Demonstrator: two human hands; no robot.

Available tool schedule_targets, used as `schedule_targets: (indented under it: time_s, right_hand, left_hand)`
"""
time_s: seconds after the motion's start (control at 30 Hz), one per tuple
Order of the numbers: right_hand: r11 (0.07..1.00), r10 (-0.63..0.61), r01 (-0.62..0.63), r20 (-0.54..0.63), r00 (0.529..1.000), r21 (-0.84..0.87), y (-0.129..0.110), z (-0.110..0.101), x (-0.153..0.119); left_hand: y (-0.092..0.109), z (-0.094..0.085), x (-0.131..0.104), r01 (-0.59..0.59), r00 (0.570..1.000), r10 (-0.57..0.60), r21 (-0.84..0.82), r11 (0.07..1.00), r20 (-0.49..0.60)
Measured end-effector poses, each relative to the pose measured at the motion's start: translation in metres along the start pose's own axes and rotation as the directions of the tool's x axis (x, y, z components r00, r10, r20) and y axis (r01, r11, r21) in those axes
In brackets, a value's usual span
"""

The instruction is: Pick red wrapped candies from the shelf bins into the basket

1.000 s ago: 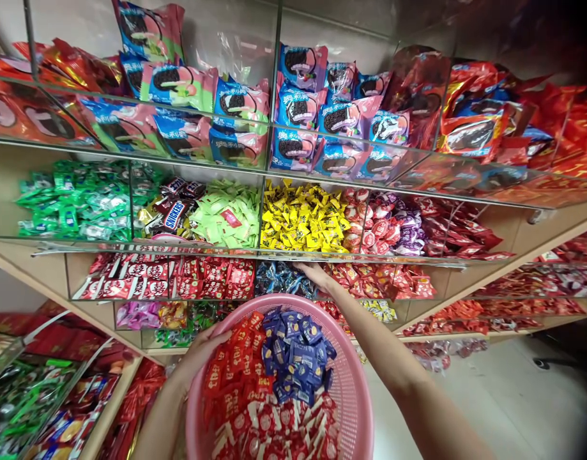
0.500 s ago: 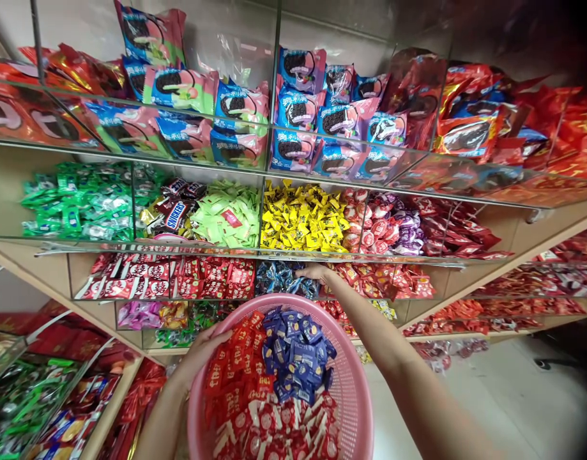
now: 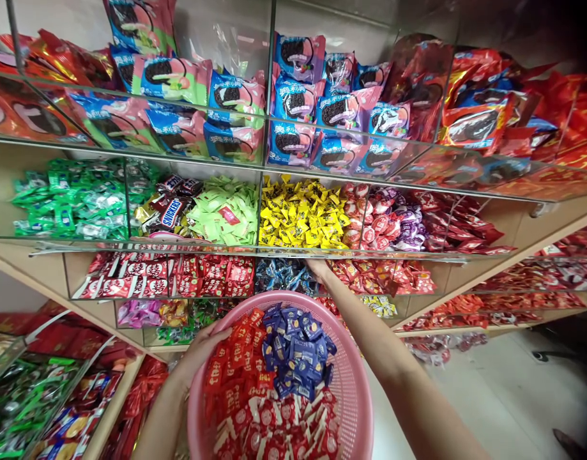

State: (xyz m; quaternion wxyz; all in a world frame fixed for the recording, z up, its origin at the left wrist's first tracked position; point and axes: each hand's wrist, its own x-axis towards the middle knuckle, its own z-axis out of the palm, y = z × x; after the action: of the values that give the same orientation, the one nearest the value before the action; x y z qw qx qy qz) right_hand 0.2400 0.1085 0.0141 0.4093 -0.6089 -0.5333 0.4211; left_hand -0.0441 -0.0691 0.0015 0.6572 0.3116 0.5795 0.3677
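Observation:
My left hand (image 3: 211,345) is closed on the left rim of a round pink plastic basket (image 3: 361,409). Inside lie red packets with yellow lettering (image 3: 240,358), dark blue wrapped sweets (image 3: 296,351) and red-and-white wrapped sweets (image 3: 283,425). Beyond the basket, my right hand (image 3: 317,269) reaches into a low shelf compartment, at the right side of a pile of dark blue and black wrapped sweets (image 3: 283,276). The shelf edge above and the sweets hide most of its fingers, so its grip does not show.
Just above my right hand runs a glass shelf edge (image 3: 216,249). That shelf holds yellow sweets (image 3: 303,214), light green packets (image 3: 226,211) and green sweets (image 3: 77,198). Higher up are blue-and-pink cookie packs (image 3: 296,96). Red packets (image 3: 393,276) lie right of my hand.
My right hand has gone deeper under the shelf edge and slightly right; its fingers showed over the dark blue sweets before. The basket and left hand stay nearly still.

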Motion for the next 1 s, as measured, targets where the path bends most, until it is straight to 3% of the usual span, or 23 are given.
schedule_targets:
  time_s: [0.17, 0.3, 0.4, 0.6, 0.8, 0.9, 1.0]
  right_hand:
    - [0.998, -0.065, 0.065, 0.002, 0.998, -0.019, -0.015, -0.008, -0.02]
    - [0.986, -0.162, 0.161, 0.049, 0.986, 0.036, -0.013, -0.018, -0.068]
    - [0.971, -0.237, 0.228, 0.155, 0.959, 0.079, -0.004, -0.025, -0.111]
    - [0.973, -0.223, 0.231, 0.236, 0.946, -0.006, 0.007, -0.024, -0.175]
    - [0.931, -0.283, 0.327, 0.243, 0.928, -0.163, 0.007, -0.004, -0.198]
    - [0.891, -0.33, 0.393, 0.272, 0.904, -0.227, 0.008, 0.007, -0.201]
    - [0.865, -0.36, 0.438, 0.307, 0.881, -0.245, 0.006, 0.016, -0.201]
  left_hand:
    - [0.003, 0.001, 0.0, -0.01, 0.999, 0.011, 0.041, 0.999, -0.039]
    - [0.002, 0.0, 0.001, 0.018, 0.999, -0.016, 0.045, 0.999, -0.029]
    - [-0.002, -0.003, 0.005, 0.029, 0.999, -0.028, 0.053, 0.998, -0.032]
    - [-0.003, -0.005, 0.011, -0.187, 0.982, 0.179, 0.232, 0.954, 0.056]
    - [0.001, -0.005, 0.014, -0.315, 0.945, 0.325, 0.367, 0.875, 0.035]
    - [0.006, -0.004, 0.016, -0.372, 0.904, 0.428, 0.497, 0.784, 0.001]
    - [0.017, 0.009, 0.008, -0.421, 0.775, 0.63, 0.71, 0.565, -0.042]
